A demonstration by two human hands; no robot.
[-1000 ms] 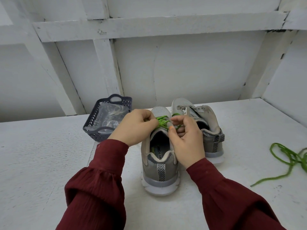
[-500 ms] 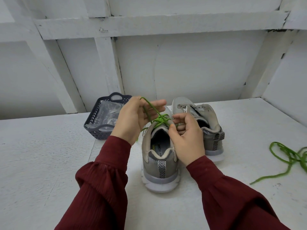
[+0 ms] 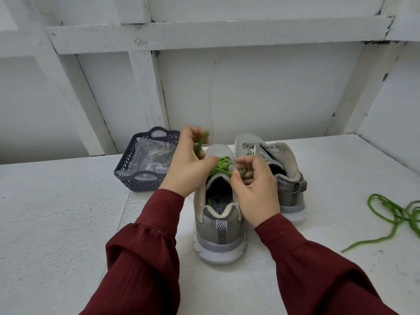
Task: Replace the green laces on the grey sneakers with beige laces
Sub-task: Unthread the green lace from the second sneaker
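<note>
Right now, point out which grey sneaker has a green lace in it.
The nearer sneaker, heel toward the camera: green lace crosses its tongue. The farther sneaker shows empty eyelets.

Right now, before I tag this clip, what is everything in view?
near sneaker: one, grey, mid-table.
far sneaker: one, grey, right of it.
threaded lace: one, green, in near sneaker's eyelets.
loose lace: one, green, table's far right.
basket: one, dark grey, left of sneakers.
plastic bag: one, clear, inside basket.
table: one, white, under everything.
sleeves: two, dark red, on forearms.
left hand: one, pinching threaded lace's raised end.
right hand: one, fingers curled on threaded lace.
</note>
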